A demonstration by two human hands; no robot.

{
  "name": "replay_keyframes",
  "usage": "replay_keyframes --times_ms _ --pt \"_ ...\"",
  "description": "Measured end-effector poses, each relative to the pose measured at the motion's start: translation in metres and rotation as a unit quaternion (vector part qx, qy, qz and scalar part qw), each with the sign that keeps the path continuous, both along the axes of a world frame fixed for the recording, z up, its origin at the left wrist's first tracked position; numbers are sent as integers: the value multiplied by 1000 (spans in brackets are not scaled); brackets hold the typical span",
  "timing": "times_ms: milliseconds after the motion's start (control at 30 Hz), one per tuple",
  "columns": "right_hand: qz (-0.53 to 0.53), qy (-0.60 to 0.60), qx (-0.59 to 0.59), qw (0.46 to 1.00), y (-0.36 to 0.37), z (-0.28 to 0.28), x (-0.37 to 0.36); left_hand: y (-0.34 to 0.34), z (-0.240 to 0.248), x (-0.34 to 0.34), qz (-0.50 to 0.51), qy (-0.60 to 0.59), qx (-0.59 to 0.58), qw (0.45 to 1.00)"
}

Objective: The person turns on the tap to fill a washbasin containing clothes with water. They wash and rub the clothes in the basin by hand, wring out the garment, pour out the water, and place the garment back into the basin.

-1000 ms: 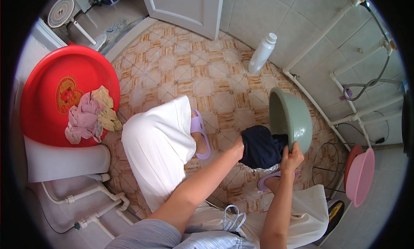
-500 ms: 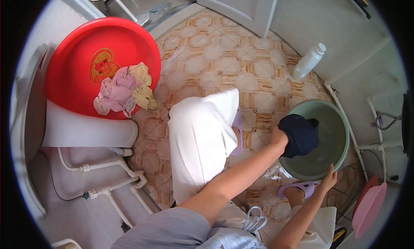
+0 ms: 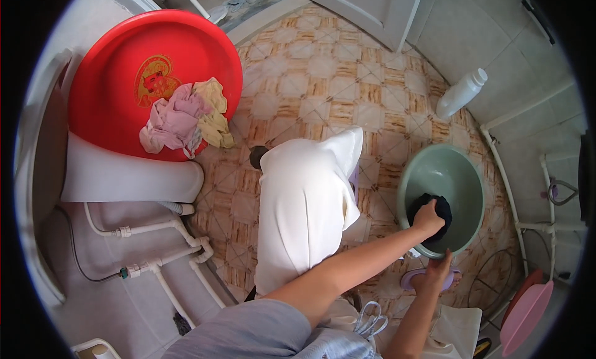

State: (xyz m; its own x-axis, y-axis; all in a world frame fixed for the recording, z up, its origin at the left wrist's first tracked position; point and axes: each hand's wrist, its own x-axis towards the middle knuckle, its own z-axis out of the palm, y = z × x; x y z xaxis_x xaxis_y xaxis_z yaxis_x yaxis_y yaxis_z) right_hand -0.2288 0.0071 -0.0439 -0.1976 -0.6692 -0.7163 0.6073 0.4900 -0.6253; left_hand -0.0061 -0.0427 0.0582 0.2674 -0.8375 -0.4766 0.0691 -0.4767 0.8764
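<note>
As fingers (image 3: pixel 431 207) grip cloth (image 3: pixel 419 205), gold emblem (image 3: pixel 154 79)

The cloth (image 3: pixel 445 211) is dark navy, the basin (image 3: pixel 467 200) pale green, the tub (image 3: pixel 102 95) gold-patterned red.

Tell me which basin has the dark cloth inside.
The green basin, where the left hand holds the dark cloth; the red basin holds pink and yellow clothes.

A big red tub (image 3: pixel 102 92) on the left holds a crumpled pink cloth (image 3: pixel 176 118) and a yellow cloth (image 3: pixel 214 118) that hangs over its rim. A white bottle (image 3: pixel 458 98) stands on the tiled floor (image 3: pixel 310 101) near the right wall (image 3: pixel 484 33). White pipes (image 3: pixel 161 227) run at lower left; a pink basin (image 3: pixel 526 318) sits at lower right.
</note>
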Motion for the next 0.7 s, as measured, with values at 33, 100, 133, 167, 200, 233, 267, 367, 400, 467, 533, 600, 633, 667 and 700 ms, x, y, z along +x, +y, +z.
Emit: replay_keyframes --times_ms 33,100,133,167,200,233,267,367,400,467,533,600,633,667,700 --pt "-44 22 1 999 0 0 -2 -3 0 -2 -6 2 -3 1000" --pt "-70 20 -31 997 -1 -2 -4 -14 0 -13 18 -77 -177 981" --pt "-91 18 -60 994 0 -5 -6 -19 -5 -11 56 -93 -144 984" --pt "-123 18 -65 990 0 -16 -11 -22 -9 -4 75 -89 -157 981" --pt "-136 45 -56 988 -1 -18 0 -23 -29 5 113 -117 -159 974" --pt "-145 22 -34 989 -6 -23 18 -25 -77 16 123 -43 -110 985" --pt "-144 21 -59 988 -12 -42 -8 -26 -52 12 107 -30 -16 994" --pt "-211 -80 -29 974 -26 -31 15 -13 -97 17 -30 -107 65 992" --pt "-223 -86 -27 971 -30 -29 23 -12 -113 10 -64 -114 70 989" --pt "-249 -85 -37 964 -37 -30 12 -20 -112 -9 -64 78 144 984" --pt "-147 -76 47 985 -45 -38 -5 -29 -96 -21 -49 169 179 968" --pt "-121 -5 81 989 -60 -23 -14 -39 -109 -16 -57 298 180 936" --pt "-91 70 119 986 -69 -11 -22 -44 -111 -20 -66 299 176 936" --pt "-118 188 114 968 -83 2 -37 -50 -105 -27 -72 285 177 939" --pt "-92 228 58 967 -101 14 -69 -56 -98 -37 -82 274 175 942"
